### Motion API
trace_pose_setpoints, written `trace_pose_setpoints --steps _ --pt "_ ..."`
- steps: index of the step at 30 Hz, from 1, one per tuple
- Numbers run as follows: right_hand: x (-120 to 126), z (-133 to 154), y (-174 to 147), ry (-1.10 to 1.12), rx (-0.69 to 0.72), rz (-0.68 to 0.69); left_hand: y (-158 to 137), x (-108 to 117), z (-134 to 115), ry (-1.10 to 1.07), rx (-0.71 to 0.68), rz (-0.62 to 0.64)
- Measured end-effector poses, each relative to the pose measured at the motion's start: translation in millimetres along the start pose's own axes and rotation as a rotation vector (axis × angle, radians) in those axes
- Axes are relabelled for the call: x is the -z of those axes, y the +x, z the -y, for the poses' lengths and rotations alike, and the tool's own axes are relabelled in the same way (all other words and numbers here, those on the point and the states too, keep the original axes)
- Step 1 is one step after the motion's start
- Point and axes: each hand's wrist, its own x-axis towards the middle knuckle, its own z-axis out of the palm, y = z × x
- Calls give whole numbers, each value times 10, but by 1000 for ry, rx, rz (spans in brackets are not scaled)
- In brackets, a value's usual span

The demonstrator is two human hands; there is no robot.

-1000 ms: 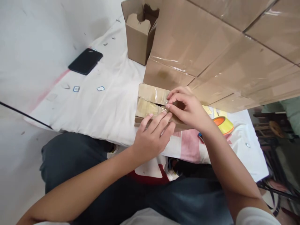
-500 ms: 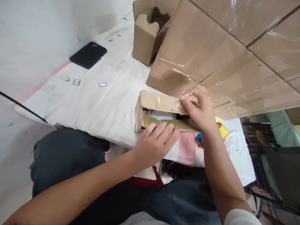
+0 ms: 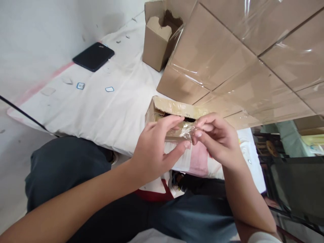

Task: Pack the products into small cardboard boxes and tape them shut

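Note:
A crumpled piece of clear packing tape (image 3: 186, 130) is pinched between the thumb and fingers of my right hand (image 3: 219, 138). My left hand (image 3: 158, 143) is close beside it, thumb and fingers spread apart around the near side of the tape. Behind both hands lies a small, long cardboard box (image 3: 174, 105) with its top flaps parted. A dark gap shows between the flaps, and the hands hide most of the box's near side and right end.
Large taped cardboard boxes (image 3: 227, 60) stand at the back right. An opened, torn carton (image 3: 155, 45) is beside them. A black tablet-like device (image 3: 94, 56) and small blue-edged labels (image 3: 109, 89) lie on the white cloth (image 3: 121, 114).
My right hand has come away from the box top toward me with the clear tape. My left hand has left the box's near flap and opened beside the tape.

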Motion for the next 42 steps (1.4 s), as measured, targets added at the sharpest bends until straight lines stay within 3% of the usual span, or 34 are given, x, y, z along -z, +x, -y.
trace_pose_setpoints --steps 4,9,12,15,19,24,30,36,42 --pt "-144 42 -59 40 73 39 -30 30 -66 -284 60 -7" --pt "-241 6 -132 -111 329 -138 -69 87 -99 -302 -2 -109" --pt "-226 11 -245 -216 446 -212 -62 143 -120 -362 -47 -34" --pt "-173 -45 -415 -282 537 -204 -94 126 -143 -374 7 76" --pt "-173 -269 -694 -207 636 -237 -227 8 -183 -343 59 184" --pt "-336 -411 -983 41 501 -284 -313 -105 -271 -206 21 289" --pt "-344 -307 -1162 207 71 -337 -345 -344 -220 -267 25 256" --pt "-275 -332 -1255 320 -33 -293 -443 -512 -250 -247 139 297" --pt "-185 -336 -1355 265 -197 -416 -403 -576 -229 -321 126 271"
